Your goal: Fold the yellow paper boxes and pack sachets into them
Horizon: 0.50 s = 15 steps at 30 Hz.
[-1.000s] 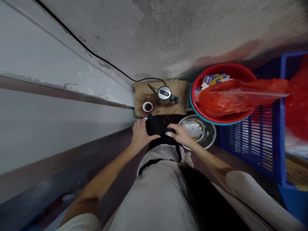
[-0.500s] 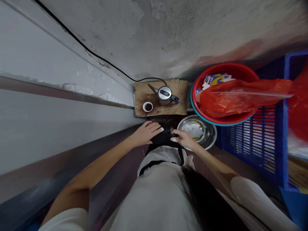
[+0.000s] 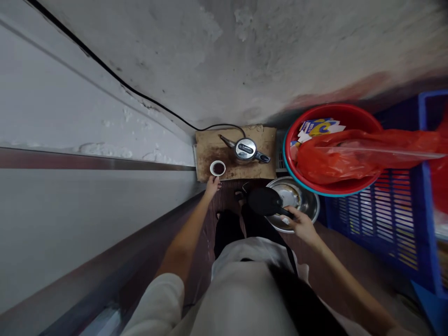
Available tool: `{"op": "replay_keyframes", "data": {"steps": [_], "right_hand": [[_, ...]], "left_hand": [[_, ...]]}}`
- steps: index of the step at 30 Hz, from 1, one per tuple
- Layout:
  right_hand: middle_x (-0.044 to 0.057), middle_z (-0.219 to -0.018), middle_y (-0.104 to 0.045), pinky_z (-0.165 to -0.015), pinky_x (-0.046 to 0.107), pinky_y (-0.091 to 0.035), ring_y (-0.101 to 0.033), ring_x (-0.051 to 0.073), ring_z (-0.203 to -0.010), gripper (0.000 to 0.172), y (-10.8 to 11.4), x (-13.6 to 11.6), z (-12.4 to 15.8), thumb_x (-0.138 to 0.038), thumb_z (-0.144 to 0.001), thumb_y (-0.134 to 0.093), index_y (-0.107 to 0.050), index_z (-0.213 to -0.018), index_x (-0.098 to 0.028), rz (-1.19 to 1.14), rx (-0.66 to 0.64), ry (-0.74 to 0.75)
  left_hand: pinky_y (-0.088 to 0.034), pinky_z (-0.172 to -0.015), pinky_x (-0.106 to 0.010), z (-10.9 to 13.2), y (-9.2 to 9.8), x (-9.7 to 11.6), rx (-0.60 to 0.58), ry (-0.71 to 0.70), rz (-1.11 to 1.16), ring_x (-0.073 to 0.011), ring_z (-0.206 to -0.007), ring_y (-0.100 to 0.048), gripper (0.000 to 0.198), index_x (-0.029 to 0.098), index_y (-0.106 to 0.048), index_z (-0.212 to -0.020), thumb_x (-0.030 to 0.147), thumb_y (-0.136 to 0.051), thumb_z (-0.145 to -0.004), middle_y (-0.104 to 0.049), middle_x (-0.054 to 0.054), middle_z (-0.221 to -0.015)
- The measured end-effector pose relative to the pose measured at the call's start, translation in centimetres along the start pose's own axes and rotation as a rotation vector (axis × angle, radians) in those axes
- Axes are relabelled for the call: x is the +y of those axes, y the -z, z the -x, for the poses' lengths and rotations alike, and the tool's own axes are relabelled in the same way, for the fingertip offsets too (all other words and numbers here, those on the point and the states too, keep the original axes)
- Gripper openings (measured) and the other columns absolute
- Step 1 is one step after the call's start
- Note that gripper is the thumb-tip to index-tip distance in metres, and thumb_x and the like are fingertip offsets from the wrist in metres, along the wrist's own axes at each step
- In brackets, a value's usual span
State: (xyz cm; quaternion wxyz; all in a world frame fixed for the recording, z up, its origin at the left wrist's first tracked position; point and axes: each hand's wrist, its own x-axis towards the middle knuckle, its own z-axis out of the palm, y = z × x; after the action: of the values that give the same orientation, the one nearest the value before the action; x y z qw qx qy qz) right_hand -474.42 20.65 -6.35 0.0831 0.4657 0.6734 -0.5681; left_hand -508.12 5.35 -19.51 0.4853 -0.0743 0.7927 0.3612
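Note:
My left hand [image 3: 212, 185] reaches to the near edge of a brown board. Its fingers are closed at the near side of a small white cup [image 3: 217, 168] of dark liquid, seemingly pinching its handle. My right hand [image 3: 301, 225] is wrapped around the handle of a round black pot-like vessel [image 3: 265, 201]. That vessel is held over my legs and partly covers a steel basin [image 3: 310, 205]; its inside cannot be seen. Behind the cup, a silver kettle [image 3: 245, 149] with a long spout and dark handle stands on the board [image 3: 206, 144].
A black cord [image 3: 150, 99] runs along the wall to the kettle. To the right, a red basin [image 3: 367, 116] holds printed packets and a red plastic bag [image 3: 336, 156]. A blue crate [image 3: 395, 224] stands beside it. A pale panel [image 3: 87, 210] borders the left side.
My left hand has left the black vessel and moved forward to the cup. My right hand has carried the vessel to the right, partly over the steel basin. The camera view has shifted slightly.

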Motion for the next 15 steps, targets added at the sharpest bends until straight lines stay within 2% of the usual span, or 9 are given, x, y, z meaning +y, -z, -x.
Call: {"op": "replay_keyframes", "data": {"steps": [4, 10, 13, 15], "right_hand": [[0.003, -0.081, -0.068, -0.070, 0.031, -0.048, -0.061, 0.021, -0.076, 0.032, -0.2, 0.1, -0.5, -0.050, -0.079, -0.062, -0.066, -0.093, -0.021, -0.099, 0.014, -0.051], [0.001, -0.074, -0.062, -0.068, 0.031, -0.045, -0.057, 0.020, -0.072, 0.030, -2.3, -0.4, -2.2, -0.052, -0.077, -0.062, -0.062, -0.083, -0.022, -0.131, 0.025, -0.016], [0.001, -0.073, -0.060, -0.068, 0.031, -0.044, -0.055, 0.020, -0.070, 0.031, -4.1, -1.0, -3.4, -0.053, -0.078, -0.060, -0.060, -0.083, -0.022, -0.144, 0.028, 0.001], [0.000, -0.070, -0.058, -0.066, 0.031, -0.042, -0.053, 0.019, -0.068, 0.032, -5.5, -1.7, -4.4, -0.054, -0.078, -0.059, -0.059, -0.082, -0.022, -0.135, 0.020, 0.004]], "left_hand": [[-0.053, -0.059, -0.027, -0.3, -0.3, -1.1, -0.015, -0.009, 0.150, -0.0111, -0.065, -0.060, 0.026, 0.013, -0.063, -0.098, 0.038, -0.058, -0.096, -0.065, -0.001, -0.084], [-0.054, -0.064, -0.029, -0.1, -0.5, -1.6, 0.035, -0.072, 0.320, -0.0122, -0.066, -0.061, 0.030, 0.014, -0.063, -0.091, 0.042, -0.057, -0.096, -0.064, 0.000, -0.079], [-0.054, -0.066, -0.031, 1.2, 0.3, -2.0, 0.054, -0.106, 0.375, -0.0128, -0.067, -0.062, 0.032, 0.014, -0.063, -0.086, 0.044, -0.057, -0.095, -0.064, 0.000, -0.077], [-0.054, -0.068, -0.032, 2.9, 1.4, -2.6, 0.075, -0.126, 0.404, -0.0134, -0.068, -0.063, 0.035, 0.014, -0.063, -0.083, 0.048, -0.058, -0.094, -0.066, -0.001, -0.077]]}}
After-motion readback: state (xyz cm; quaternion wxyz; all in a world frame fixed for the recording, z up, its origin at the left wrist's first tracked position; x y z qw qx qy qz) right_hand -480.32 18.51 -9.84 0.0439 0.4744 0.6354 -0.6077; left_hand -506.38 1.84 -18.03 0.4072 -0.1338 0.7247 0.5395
